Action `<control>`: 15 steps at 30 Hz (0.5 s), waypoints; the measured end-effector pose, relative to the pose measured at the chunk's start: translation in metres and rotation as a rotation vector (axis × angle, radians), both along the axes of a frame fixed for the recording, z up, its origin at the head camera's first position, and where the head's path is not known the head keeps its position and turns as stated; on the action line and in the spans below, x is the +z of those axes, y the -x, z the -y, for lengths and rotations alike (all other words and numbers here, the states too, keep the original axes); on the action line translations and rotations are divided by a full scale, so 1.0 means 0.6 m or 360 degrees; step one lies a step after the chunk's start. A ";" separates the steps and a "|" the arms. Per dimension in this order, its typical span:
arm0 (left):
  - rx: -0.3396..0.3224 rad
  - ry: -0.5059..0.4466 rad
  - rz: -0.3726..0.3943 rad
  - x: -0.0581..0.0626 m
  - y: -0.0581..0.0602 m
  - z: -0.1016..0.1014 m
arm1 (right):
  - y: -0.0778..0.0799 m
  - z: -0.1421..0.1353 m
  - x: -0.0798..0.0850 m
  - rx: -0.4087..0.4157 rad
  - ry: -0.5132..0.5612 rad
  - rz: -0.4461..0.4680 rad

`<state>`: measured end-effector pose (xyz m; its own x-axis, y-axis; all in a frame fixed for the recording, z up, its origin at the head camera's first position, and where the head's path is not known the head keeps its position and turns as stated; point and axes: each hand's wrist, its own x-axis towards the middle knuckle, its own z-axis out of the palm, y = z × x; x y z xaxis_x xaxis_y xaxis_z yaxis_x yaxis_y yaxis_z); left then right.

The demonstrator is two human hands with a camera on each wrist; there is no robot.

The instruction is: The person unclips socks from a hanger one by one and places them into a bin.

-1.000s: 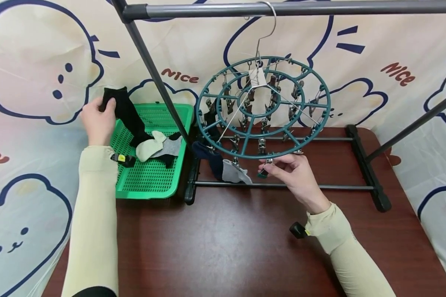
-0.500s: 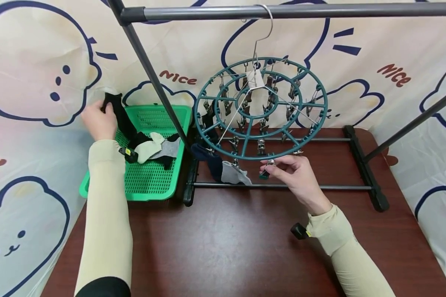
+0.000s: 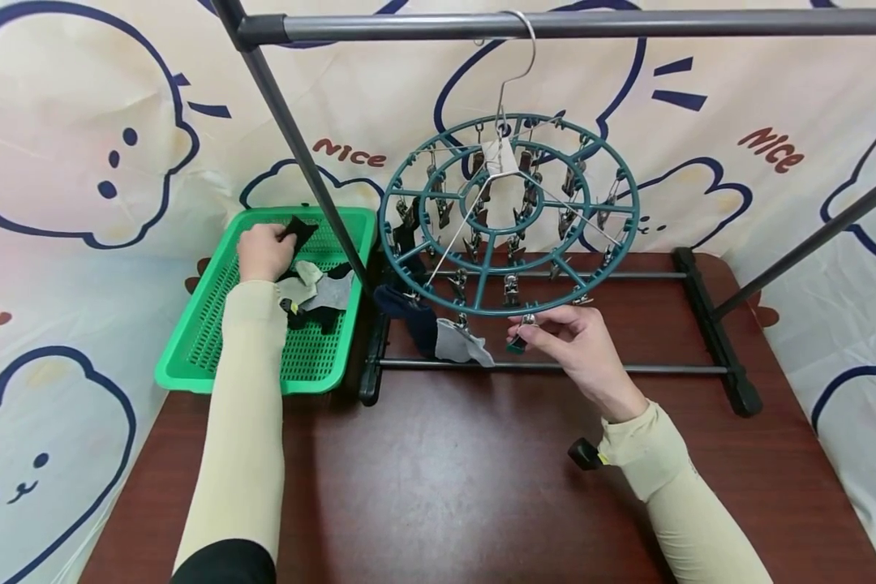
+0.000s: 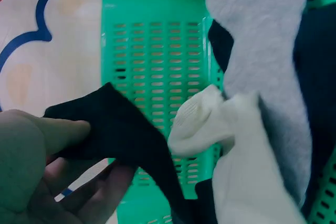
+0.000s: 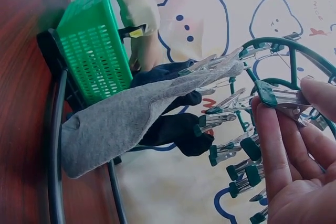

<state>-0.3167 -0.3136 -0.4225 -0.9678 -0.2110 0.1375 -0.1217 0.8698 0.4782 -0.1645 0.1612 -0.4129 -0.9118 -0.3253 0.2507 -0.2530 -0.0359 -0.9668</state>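
Observation:
My left hand [image 3: 265,253] is over the green basket [image 3: 182,377], pinching a black sock [image 4: 121,124] by one end between thumb and fingers. The sock's other end trails down among the laundry. A cream sock [image 4: 247,156] and a grey sock [image 4: 262,51] lie beside it in the basket. My right hand [image 3: 584,345] pinches a metal clip with green tips [image 5: 278,97] at the near rim of a round teal drying hanger [image 3: 485,311]. To the left of that clip, a grey sock [image 5: 121,124] and a navy sock [image 3: 416,318] hang from the hanger.
The hanger hooks onto the grey top bar [image 3: 409,27] of a drying rack. One slanted rack leg [image 3: 299,146] passes between basket and hanger; the rack's foot [image 3: 723,341] stands on the brown table [image 3: 445,478]. A printed cloth [image 3: 774,73] forms the backdrop.
My left hand has moved right and slightly down, from the basket's left rim to over its inside, bringing the black sock's held end along. My right hand stays on the clip.

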 end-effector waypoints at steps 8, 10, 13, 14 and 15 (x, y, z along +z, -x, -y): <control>-0.0155 0.0046 0.0322 -0.006 0.002 -0.018 | -0.001 0.000 0.005 0.0015 0.0009 0.0054; -0.0189 0.0053 0.0382 -0.006 0.001 -0.022 | -0.001 0.000 0.005 0.0016 0.0000 0.0052; -0.0231 0.0054 0.0473 -0.007 0.002 -0.030 | -0.002 0.000 0.004 0.0012 -0.0015 0.0051; -0.0247 0.0054 0.0508 -0.008 0.002 -0.031 | -0.003 0.000 0.004 0.0011 -0.0019 0.0050; -0.0262 0.0049 0.0548 -0.008 0.003 -0.033 | -0.003 0.000 0.004 0.0011 -0.0024 0.0050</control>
<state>-0.3184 -0.2938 -0.4274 -0.9790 -0.0498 -0.1978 -0.1282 0.9044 0.4070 -0.1627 0.1614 -0.4104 -0.9169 -0.3349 0.2170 -0.2224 -0.0227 -0.9747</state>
